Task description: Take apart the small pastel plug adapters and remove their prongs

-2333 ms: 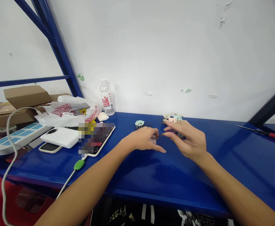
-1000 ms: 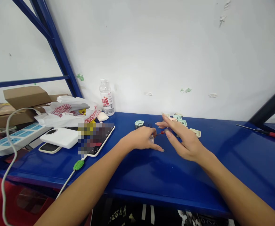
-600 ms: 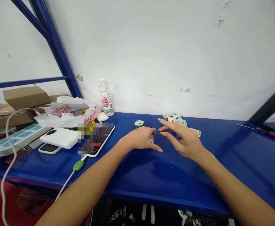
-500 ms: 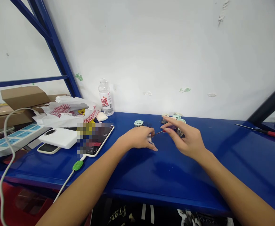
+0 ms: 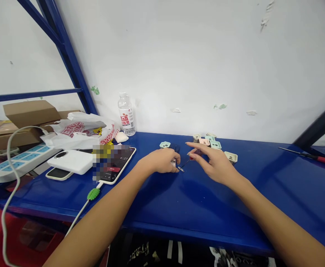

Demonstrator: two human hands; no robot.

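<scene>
My left hand (image 5: 160,161) rests on the blue shelf (image 5: 179,200), its fingers curled round a small clear part (image 5: 174,162) that mostly hides under them. My right hand (image 5: 213,163) sits just to its right, thumb and forefinger pinched on a small red-handled screwdriver (image 5: 189,160) whose tip points down-left at the part. Behind the hands lie several small pastel plastic pieces (image 5: 212,143), and a mint one (image 5: 165,144) beside a dark one.
A phone (image 5: 115,167) on a white cable, a white power bank (image 5: 70,161), a power strip (image 5: 17,162), a plastic bag (image 5: 81,131), cardboard boxes (image 5: 26,115) and a water bottle (image 5: 126,114) crowd the left. A long red-handled screwdriver (image 5: 312,157) lies far right.
My left hand's outstretched finger has curled in. My right hand has shifted slightly, uncovering more pastel pieces, and the screwdriver tip has dropped towards the part.
</scene>
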